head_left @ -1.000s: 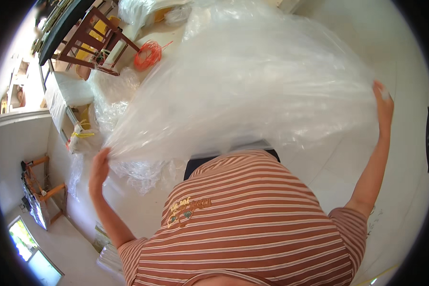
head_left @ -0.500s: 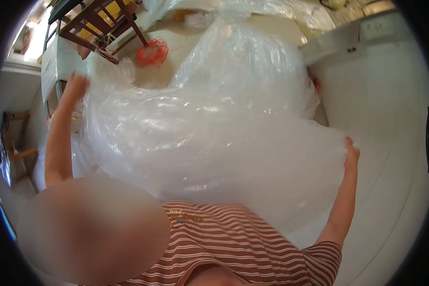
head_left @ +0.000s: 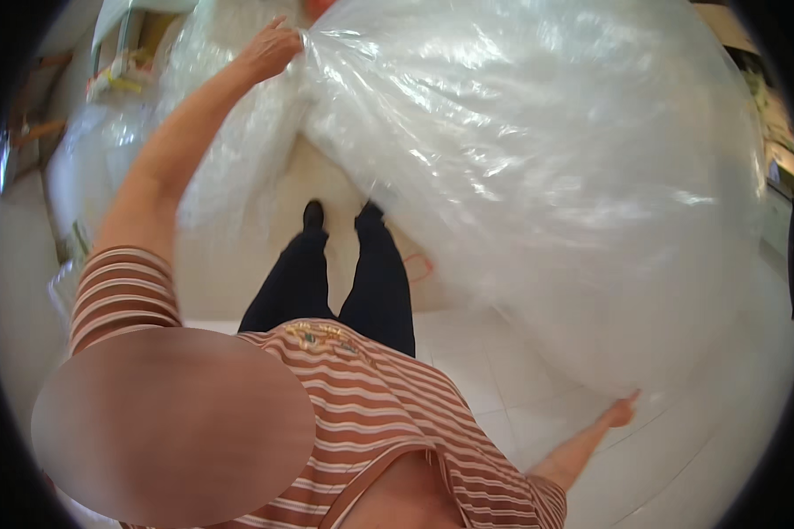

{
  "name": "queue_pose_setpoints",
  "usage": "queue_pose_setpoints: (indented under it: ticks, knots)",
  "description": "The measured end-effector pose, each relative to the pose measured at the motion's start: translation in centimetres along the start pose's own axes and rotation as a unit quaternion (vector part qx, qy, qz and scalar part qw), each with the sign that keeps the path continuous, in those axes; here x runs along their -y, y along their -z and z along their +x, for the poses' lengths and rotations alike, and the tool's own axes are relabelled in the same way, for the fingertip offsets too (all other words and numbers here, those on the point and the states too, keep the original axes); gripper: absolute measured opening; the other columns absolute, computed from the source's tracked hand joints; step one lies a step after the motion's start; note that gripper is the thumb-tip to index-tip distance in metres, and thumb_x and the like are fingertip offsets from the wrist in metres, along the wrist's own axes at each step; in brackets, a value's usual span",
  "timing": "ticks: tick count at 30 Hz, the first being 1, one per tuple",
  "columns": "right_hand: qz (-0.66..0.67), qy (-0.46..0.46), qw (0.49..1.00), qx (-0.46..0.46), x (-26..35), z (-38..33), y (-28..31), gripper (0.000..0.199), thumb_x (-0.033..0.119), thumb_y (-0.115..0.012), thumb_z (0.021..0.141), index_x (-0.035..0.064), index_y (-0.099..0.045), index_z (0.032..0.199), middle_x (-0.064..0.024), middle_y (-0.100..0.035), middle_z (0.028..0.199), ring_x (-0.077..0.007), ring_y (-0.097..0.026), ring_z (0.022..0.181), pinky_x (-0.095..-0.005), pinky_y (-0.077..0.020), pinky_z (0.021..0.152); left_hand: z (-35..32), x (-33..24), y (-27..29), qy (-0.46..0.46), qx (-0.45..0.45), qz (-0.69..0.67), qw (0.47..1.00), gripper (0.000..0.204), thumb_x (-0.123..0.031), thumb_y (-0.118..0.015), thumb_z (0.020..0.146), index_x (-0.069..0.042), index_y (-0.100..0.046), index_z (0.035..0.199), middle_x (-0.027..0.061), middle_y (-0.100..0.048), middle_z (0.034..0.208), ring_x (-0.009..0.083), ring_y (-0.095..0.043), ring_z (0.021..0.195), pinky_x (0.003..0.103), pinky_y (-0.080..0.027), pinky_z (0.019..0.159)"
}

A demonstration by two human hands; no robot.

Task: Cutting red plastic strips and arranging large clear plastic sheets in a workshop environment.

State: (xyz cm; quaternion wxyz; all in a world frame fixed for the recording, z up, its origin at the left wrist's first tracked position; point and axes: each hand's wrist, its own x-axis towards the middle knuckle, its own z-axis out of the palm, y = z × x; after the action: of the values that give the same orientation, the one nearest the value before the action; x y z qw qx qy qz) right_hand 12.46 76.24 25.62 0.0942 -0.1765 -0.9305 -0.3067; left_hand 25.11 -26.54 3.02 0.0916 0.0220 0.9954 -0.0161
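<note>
While it fills most of the upper and right part of the frame, the clear plastic sheet (head_left: pixel 538 176) billows like a big crumpled sail, glossy and see-through, reaching from the top centre down to the lower right. Below it, the pale tiled floor (head_left: pixel 468 353) shows through the centre and lower right of the picture. At the lower middle sits the person's striped shirt (head_left: pixel 370 414), red-brown and cream, with dark trousers (head_left: pixel 362 282) and dark shoes running up toward the centre of the frame, the sheet's lower edge hanging just beside the shoes. More heaped clear plastic (head_left: pixel 88 167) lies at the left side of the frame, behind the raised arm.

At the top, left of centre, the left hand (head_left: pixel 273 48) is raised on a stretched arm, its fingers curled tight around a bunched corner of the sheet. At the lower right, the right hand (head_left: pixel 622 410) reaches out low against the sheet's bottom edge, touching it; only part of the hand shows, so I cannot tell how far its fingers are closed or whether it truly grips the plastic
</note>
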Motion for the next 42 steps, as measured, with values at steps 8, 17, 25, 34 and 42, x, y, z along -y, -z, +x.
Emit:
queue_pose_setpoints:
  ticks: [8,17,25,34,42]
  knots:
    - [0.196,0.065,0.946,0.251,14.9,-12.6,-11.6,0.055,0.044,-0.040,0.091,-0.0049,-0.053,0.111,-0.0237,-0.057,0.108,-0.0383,-0.054,0.098,-0.0415,-0.0416,0.085,-3.3,-10.1,-19.0,0.200,0.049,-0.150,0.967,0.016,0.001,-0.051,0.069,-0.003,-0.061,0.081,0.0137,-0.058,0.089,0.0293,-0.054,0.092,0.038,-0.043,0.086]
    - [0.038,0.183,0.913,0.364,24.6,-20.3,-20.0,0.054,0.037,-0.047,0.088,-0.0080,-0.044,0.118,-0.0294,-0.055,0.106,-0.0420,-0.053,0.099,-0.0423,-0.0411,0.087,-6.2,-16.5,-37.7,0.115,0.109,-0.192,0.968,0.033,0.003,-0.053,0.068,-0.001,-0.056,0.100,0.0135,-0.055,0.102,0.0306,-0.051,0.098,0.039,-0.034,0.098]
    - [0.046,-0.044,0.921,0.385,30.8,-21.1,-25.2,0.069,0.035,-0.059,0.080,-0.0043,-0.032,0.130,-0.0269,-0.042,0.125,-0.0420,-0.039,0.116,-0.0498,-0.0374,0.092,-6.7,-15.3,-43.5,0.087,0.134,-0.252,0.954,0.035,0.000,-0.055,0.070,0.001,-0.053,0.104,0.0155,-0.052,0.105,0.0290,-0.048,0.103,0.040,-0.033,0.098]
    - [0.412,0.372,0.667,0.497,63.3,-42.0,-5.1,0.042,0.011,-0.060,0.081,0.0090,-0.050,0.121,-0.0142,-0.031,0.139,-0.0307,-0.028,0.129,-0.0390,-0.0284,0.102,-9.1,-15.6,-40.9,0.095,-0.009,-0.256,0.962,0.038,-0.001,-0.056,0.070,-0.002,-0.053,0.108,0.0111,-0.051,0.111,0.0281,-0.045,0.111,0.041,-0.032,0.099]
    - [0.435,0.468,0.554,0.533,63.4,-51.7,4.7,0.034,0.007,-0.058,0.080,0.0073,-0.054,0.114,-0.0164,-0.044,0.128,-0.0304,-0.046,0.115,-0.0347,-0.0382,0.092,-10.1,-11.3,-45.2,0.320,-0.052,-0.443,0.836,0.033,-0.012,-0.053,0.081,-0.004,-0.051,0.113,0.0121,-0.054,0.110,0.0286,-0.055,0.090,0.036,-0.044,0.078]
